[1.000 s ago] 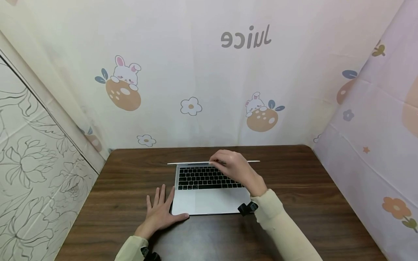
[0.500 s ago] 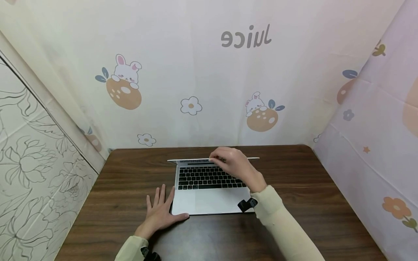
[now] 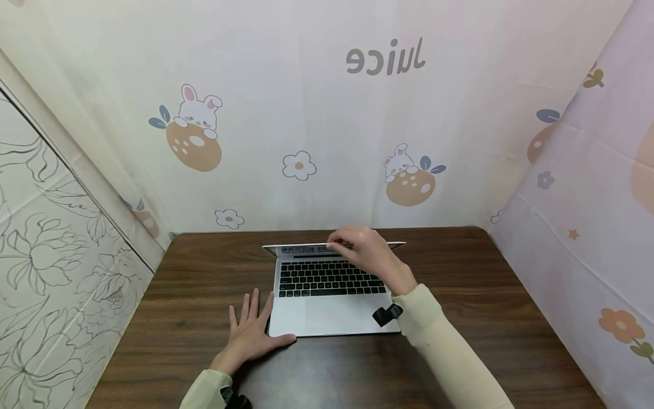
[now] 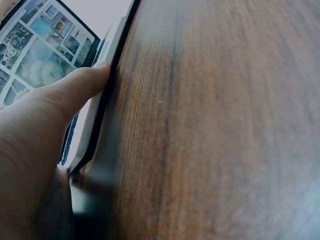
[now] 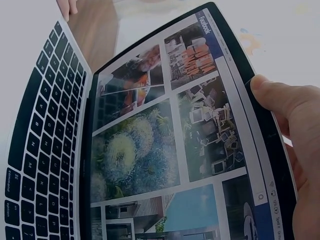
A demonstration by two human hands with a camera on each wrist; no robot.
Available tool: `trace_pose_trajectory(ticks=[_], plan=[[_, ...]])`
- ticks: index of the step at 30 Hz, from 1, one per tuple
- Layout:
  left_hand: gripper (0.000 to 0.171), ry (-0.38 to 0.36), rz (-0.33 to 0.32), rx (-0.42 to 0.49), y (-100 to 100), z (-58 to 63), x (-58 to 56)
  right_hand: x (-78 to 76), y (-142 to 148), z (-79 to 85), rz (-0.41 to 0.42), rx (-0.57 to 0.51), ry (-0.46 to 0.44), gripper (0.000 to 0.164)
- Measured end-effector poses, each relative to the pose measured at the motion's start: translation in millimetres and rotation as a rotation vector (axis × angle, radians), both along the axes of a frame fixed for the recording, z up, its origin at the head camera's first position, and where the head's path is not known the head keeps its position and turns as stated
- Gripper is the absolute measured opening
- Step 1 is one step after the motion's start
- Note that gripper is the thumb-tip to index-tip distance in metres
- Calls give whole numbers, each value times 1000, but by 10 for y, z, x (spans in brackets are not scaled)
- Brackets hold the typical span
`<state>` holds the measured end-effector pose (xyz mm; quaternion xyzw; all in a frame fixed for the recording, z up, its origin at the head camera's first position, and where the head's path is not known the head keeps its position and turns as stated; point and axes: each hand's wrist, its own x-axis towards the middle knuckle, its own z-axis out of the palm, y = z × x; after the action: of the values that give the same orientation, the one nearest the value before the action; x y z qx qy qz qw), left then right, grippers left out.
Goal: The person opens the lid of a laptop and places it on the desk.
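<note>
A silver laptop [image 3: 332, 317] with black keys stands on the wooden table, its lid [image 3: 298, 248] raised. In the right wrist view the lit screen [image 5: 137, 145] carries a web page of photo tiles. My right hand [image 3: 365, 253] pinches the top edge of the lid near its middle, thumb on the screen's black border and fingers behind. At the laptop's front left corner lies my left hand [image 3: 249, 334], fingers spread straight on the table. Its thumb [image 4: 82, 85] presses along the front edge of the laptop's base.
The brown table [image 3: 194, 284] reaches to a pale printed curtain [image 3: 245, 113] at the back. More curtain closes in on the right, and a panel with flower line drawings [image 3: 56, 255] stands on the left. Each wrist wears a small black camera [image 3: 387, 315].
My right hand has moved the lid's top edge up and away, tilting the lid farther back, so more of the screen's lower part shows. The left hand and laptop base stay put.
</note>
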<state>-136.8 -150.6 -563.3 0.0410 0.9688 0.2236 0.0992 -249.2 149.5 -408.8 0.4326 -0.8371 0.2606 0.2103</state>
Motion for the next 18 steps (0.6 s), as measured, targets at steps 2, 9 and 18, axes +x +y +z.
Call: trace_pose_trajectory(ticks=[2, 9, 18], plan=[[124, -1, 0, 1, -1, -2, -1, -13, 2, 1, 0, 0, 1, 7], [124, 3, -1, -2, -3, -1, -2, -43, -2, 29, 15, -6, -18, 6], [124, 5, 0, 1, 1, 7, -3, -74, -7, 47, -1, 4, -67, 5]])
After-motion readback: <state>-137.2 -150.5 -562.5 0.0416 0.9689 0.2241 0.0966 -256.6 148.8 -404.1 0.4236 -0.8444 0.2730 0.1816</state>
